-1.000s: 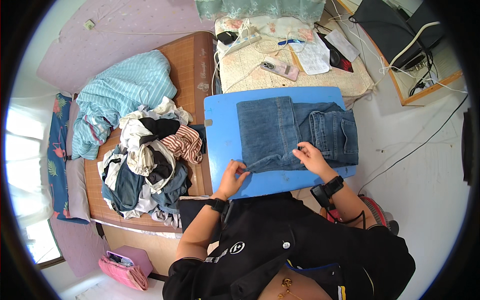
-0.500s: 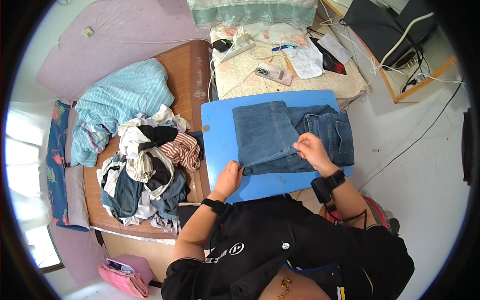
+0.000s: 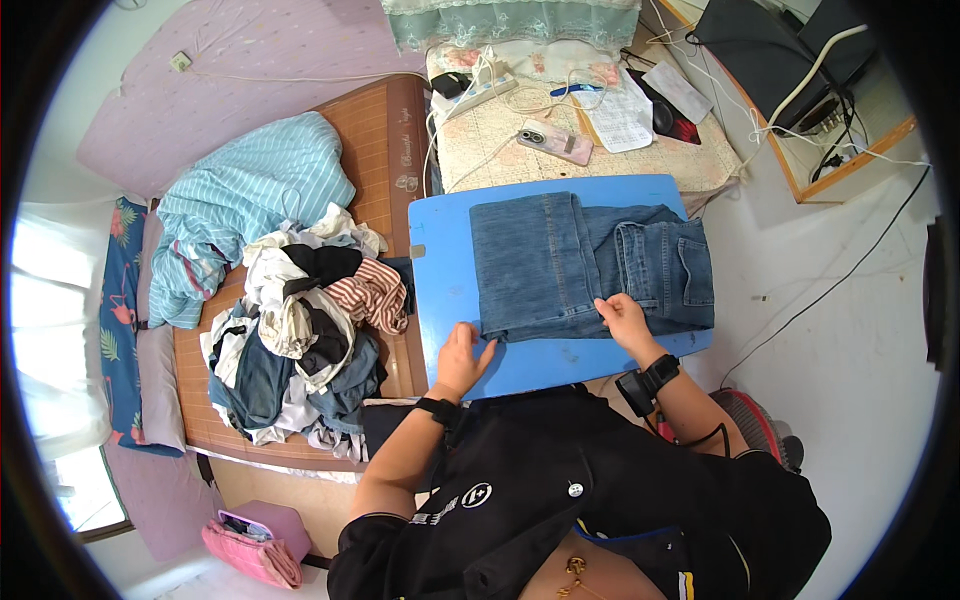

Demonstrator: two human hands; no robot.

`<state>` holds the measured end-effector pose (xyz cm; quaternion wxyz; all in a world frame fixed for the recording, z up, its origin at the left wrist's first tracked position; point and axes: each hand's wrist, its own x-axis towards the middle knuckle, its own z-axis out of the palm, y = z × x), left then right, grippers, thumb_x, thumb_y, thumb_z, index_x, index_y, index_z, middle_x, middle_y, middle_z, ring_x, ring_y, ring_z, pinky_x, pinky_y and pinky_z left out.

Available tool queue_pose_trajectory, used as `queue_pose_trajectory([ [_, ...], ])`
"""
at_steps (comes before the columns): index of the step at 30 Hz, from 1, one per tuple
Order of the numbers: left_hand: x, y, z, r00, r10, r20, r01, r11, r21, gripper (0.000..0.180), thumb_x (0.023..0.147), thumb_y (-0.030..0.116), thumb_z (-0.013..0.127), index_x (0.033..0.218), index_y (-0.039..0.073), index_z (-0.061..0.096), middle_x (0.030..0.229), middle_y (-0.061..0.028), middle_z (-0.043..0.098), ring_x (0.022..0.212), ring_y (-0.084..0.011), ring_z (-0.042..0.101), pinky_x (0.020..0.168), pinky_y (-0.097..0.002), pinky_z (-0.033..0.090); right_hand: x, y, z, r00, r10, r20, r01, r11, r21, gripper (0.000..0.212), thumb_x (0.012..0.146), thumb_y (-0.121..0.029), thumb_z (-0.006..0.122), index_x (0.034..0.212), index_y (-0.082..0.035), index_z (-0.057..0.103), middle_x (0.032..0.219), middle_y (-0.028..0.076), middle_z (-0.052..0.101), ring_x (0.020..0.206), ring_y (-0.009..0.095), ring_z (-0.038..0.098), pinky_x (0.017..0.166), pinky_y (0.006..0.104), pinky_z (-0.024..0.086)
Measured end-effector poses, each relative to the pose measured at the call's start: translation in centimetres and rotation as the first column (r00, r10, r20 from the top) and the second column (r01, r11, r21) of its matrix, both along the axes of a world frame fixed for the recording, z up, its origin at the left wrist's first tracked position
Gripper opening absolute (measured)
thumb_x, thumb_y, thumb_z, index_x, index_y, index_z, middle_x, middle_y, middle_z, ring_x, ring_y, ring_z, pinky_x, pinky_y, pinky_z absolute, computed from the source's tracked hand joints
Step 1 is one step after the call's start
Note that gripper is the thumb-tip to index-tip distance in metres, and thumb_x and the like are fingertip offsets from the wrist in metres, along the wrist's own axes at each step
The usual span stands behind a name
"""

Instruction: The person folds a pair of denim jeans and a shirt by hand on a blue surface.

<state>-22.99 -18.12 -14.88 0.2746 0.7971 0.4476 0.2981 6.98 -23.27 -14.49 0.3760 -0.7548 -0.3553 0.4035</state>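
Note:
A pair of blue jeans lies folded on a blue tabletop, with the folded legs on the left and the waist and pocket on the right. My left hand is at the near left corner of the jeans. Its thumb stands apart from the fingers, and the thumb tip is by the corner of the cloth. My right hand is over the near middle of the jeans, its fingertips pinched at the edge of the folded leg.
On the bed to the left lie a heap of clothes and a striped light-blue quilt. Behind the table, a cloth-covered surface holds a phone, papers and a power strip. A red-rimmed fan stands at the near right.
The folded leg lies flatter and straighter along its near edge. My left hand has loosened its hold on the corner, and my right hand has moved slightly nearer to me.

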Motion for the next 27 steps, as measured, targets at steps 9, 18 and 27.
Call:
queue_pose_trajectory([
  [9,1.4,-0.5,-0.5,0.995,0.056,-0.080,-0.048,0.993,0.108,0.019,0.072,0.010,0.064,0.081,0.005,0.048,0.085,-0.0109,0.050,0.074,-0.0301,0.053,0.060,-0.0377,0.045,-1.6,1.2,2.3,0.928,0.024,-0.373,-0.107,0.973,-0.203,0.026,0.080,-0.024,0.062,0.070,-0.001,0.056,0.063,0.006,0.056,0.054,0.009,0.051,0.048,0.0240,0.041],
  [18,1.0,0.0,-0.7,0.989,-0.050,-0.139,0.053,0.998,0.022,0.025,0.066,0.002,0.058,0.088,0.001,0.046,0.085,-0.0155,0.049,0.079,-0.0338,0.049,0.068,-0.0405,0.043,-0.7,-1.3,-1.6,0.989,0.121,0.085,-0.101,0.972,-0.213,0.026,0.076,-0.016,0.062,0.059,0.000,0.050,0.055,0.007,0.048,0.052,0.018,0.050,0.053,0.0335,0.044],
  [27,1.4,1.4,-0.5,0.975,-0.063,-0.214,0.065,0.998,0.004,0.023,0.071,0.011,0.057,0.089,0.000,0.047,0.082,-0.0170,0.056,0.080,-0.0339,0.053,0.069,-0.0411,0.045,0.8,1.0,-2.0,0.988,0.129,0.087,-0.115,0.982,-0.147,0.033,0.075,-0.023,0.066,0.065,-0.001,0.045,0.059,0.009,0.048,0.055,0.020,0.048,0.051,0.0349,0.039],
])
